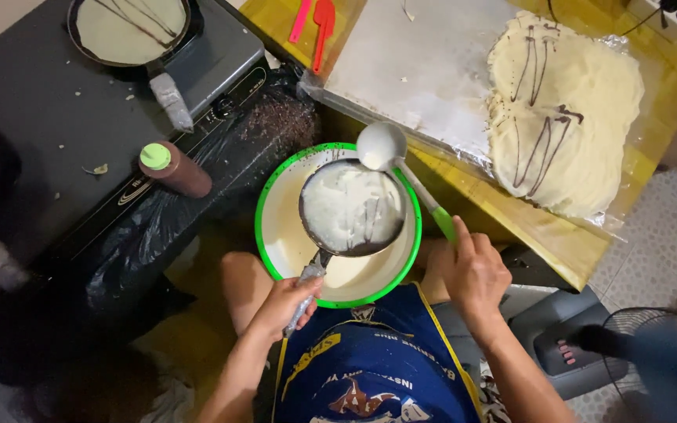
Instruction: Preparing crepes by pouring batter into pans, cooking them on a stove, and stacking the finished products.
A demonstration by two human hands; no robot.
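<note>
My left hand (285, 303) grips the foil-wrapped handle of a small dark pan (352, 208), held over a green-rimmed bowl of pale batter (280, 235). White batter with dark streaks coats the pan. My right hand (473, 274) holds the green handle of a ladle (381, 146), whose batter-covered cup is raised above the pan's far edge.
A dark stove (80, 117) at left carries another pan with a streaked crepe (128, 30). A brown squeeze bottle with a green cap (175, 168) lies on it. Finished crepes (562, 110) rest on foil (417, 70) on the yellow table. Red spatulas (319, 27) lie at top. A fan (652, 352) stands at bottom right.
</note>
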